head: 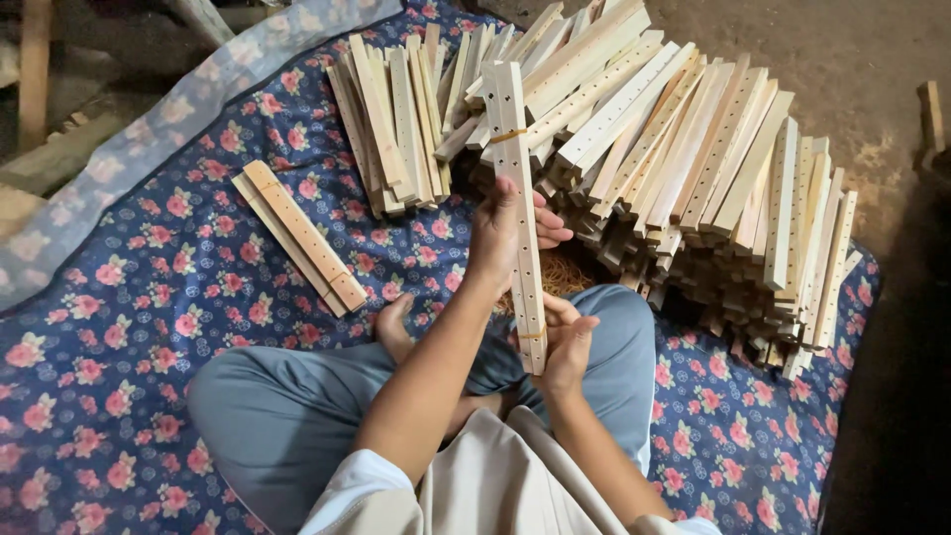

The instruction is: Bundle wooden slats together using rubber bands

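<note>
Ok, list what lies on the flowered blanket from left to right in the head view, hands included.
Pair of flat light wooden slats lying alone → small fanned stack of pale wooden slats → rubber-banded bundle of drilled wooden slats held upright in the left hand and right hand → big heap of drilled wooden slats.

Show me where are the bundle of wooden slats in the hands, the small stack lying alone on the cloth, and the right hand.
held slat bundle (516, 149), head view, upper part above the rubber band.
separate slat stack (302, 236), head view, middle of the top slat.
right hand (568, 342), head view, middle of the hand.
</note>
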